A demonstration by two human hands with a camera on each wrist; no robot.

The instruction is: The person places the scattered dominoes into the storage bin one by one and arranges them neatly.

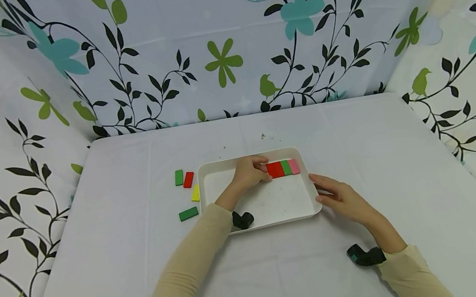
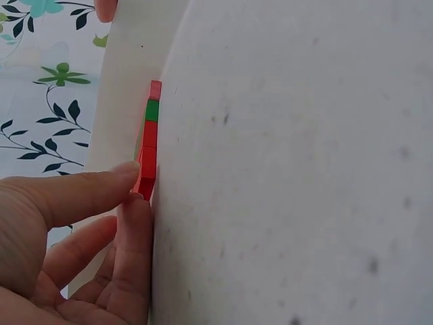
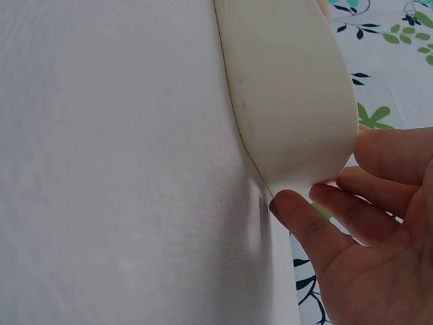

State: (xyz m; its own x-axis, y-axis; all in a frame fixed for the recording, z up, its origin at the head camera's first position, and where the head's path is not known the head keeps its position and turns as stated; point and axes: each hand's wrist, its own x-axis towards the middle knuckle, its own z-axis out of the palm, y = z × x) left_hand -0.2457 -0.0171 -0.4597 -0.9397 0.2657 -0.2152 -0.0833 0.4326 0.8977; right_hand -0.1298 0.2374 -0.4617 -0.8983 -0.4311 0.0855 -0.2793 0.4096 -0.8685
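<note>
A white tray holds a row of small flat blocks near its far right corner. Reading leftward, the row has a pink block, a green block and red ones. My left hand reaches into the tray and pinches the red block at the row's left end between thumb and finger. That block touches the red one beside it. Along the tray's right side, my right hand rests its extended fingers against the outer wall and rim.
Left of the tray lie loose blocks: a green one, a red one, a yellow one and a darker green one. A white cloth covers the table. Patterned curtains stand behind and at both sides.
</note>
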